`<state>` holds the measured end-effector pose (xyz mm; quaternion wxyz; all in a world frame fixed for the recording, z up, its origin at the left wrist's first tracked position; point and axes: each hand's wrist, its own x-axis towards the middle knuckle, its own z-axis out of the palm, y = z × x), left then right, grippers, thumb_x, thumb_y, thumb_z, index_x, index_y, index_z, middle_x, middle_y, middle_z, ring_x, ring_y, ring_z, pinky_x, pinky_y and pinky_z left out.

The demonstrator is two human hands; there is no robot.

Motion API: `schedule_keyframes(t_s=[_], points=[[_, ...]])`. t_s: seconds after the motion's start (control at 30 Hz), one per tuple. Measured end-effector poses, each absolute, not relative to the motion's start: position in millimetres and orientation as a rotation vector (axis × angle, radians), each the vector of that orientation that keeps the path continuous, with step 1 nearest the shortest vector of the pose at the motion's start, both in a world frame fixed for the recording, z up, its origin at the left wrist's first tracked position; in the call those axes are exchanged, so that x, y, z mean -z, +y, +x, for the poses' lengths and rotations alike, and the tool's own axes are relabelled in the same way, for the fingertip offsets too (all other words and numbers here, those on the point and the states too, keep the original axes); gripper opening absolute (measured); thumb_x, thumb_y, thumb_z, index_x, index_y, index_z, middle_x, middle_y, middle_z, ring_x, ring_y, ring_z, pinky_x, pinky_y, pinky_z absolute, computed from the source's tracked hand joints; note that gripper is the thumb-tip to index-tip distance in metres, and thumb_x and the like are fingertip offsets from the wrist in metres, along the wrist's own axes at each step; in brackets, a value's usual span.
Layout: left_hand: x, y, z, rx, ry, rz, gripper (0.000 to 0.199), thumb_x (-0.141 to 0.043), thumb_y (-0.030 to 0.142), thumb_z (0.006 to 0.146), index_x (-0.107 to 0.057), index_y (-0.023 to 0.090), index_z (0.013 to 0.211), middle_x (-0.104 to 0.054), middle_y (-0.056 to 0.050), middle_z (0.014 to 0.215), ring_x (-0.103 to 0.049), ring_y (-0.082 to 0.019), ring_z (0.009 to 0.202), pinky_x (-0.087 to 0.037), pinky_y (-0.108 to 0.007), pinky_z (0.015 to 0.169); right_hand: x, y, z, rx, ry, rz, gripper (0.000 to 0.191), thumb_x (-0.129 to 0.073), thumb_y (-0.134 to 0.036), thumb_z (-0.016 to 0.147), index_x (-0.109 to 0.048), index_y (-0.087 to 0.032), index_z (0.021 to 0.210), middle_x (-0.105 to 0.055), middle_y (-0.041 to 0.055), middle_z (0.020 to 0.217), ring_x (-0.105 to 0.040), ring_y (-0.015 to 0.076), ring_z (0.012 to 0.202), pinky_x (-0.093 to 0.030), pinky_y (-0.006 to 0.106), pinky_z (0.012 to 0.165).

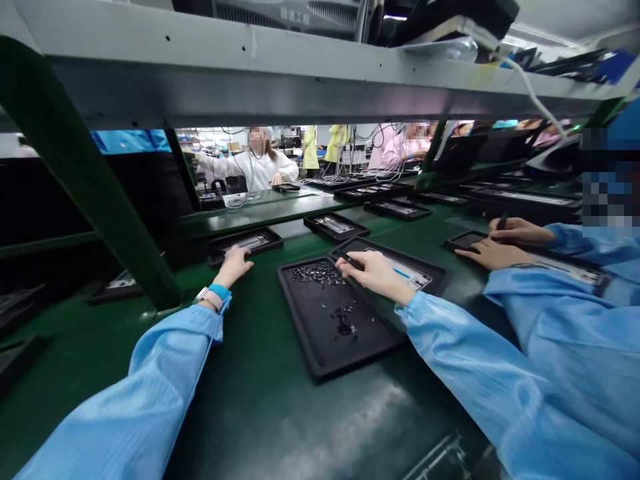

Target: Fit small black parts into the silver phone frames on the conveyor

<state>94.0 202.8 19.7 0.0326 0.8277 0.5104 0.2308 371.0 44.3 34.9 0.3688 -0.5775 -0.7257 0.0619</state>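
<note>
My left hand [234,267] is at the near edge of a small black tray [273,239], with its fingers curled over the rim and the thumb outside. A metal-coloured phone frame [253,243] lies in that tray. My right hand [377,275] pinches a slim black pen-like tool [349,259] above a larger black parts tray [320,363]. Many tiny parts [317,272] are heaped at the far end of the parts tray, and small dark pieces [345,323] lie scattered in its middle. Behind my right hand, another black tray holds a frame with a blue strip [400,268].
Several more black trays [336,225] stand along the green bench [240,400]. At the right, a co-worker's hands [500,250] work over a tray. A green post [100,180] slants down at the left, and a grey shelf [300,67] spans overhead.
</note>
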Motion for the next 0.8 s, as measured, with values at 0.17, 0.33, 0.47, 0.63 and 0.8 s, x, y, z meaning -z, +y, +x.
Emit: schedule_keyframes(t_s=[0.17,0.33,0.47,0.63,0.8], points=[[5,228,52,-0.685,1.934,2.414,0.031,-0.053,0.029,0.087,-0.051,0.015,0.114,-0.054,-0.009,0.115,-0.056,-0.021,0.099,-0.049,-0.041,0.082,-28,48,371,-0.17,-1.904,-1.483,0.023,-0.048,-0.028,0.082,-0.066,-0.015,0.077,-0.067,0.0015,0.066,-0.059,0.0124,0.059,-0.039,0.021,0.057],[14,243,41,-0.709,2.07,2.347,0.032,-0.053,0.029,0.087,-0.051,0.015,0.115,-0.054,-0.009,0.115,-0.056,-0.021,0.098,-0.049,-0.041,0.081,-27,48,369,-0.154,-1.937,-1.47,0.027,-0.047,-0.031,0.083,-0.066,-0.014,0.074,-0.066,0.0021,0.063,-0.055,0.0117,0.053,-0.038,0.022,0.054],[18,250,35,-0.753,2.113,2.303,0.03,-0.053,0.029,0.087,-0.052,0.014,0.114,-0.055,-0.009,0.113,-0.057,-0.021,0.097,-0.05,-0.04,0.08,-22,50,372,-0.175,-1.933,-1.48,0.028,-0.046,-0.032,0.084,-0.067,-0.014,0.08,-0.066,0.0017,0.065,-0.053,0.0109,0.048,-0.038,0.023,0.052],[18,250,21,-0.855,2.119,2.284,0.03,-0.053,0.029,0.087,-0.052,0.014,0.113,-0.055,-0.009,0.113,-0.057,-0.021,0.097,-0.049,-0.04,0.08,-17,51,375,-0.171,-1.925,-1.506,0.029,-0.044,-0.033,0.085,-0.066,-0.013,0.084,-0.065,0.0013,0.063,-0.051,0.0098,0.045,-0.036,0.022,0.049],[-2,236,10,-0.985,2.024,2.359,0.028,-0.051,0.029,0.087,-0.051,0.014,0.111,-0.052,-0.009,0.114,-0.054,-0.021,0.1,-0.046,-0.041,0.084,-19,50,374,-0.209,-1.917,-1.536,0.027,-0.045,-0.03,0.085,-0.066,-0.012,0.084,-0.066,0.002,0.066,-0.051,0.0086,0.045,-0.037,0.021,0.05]])
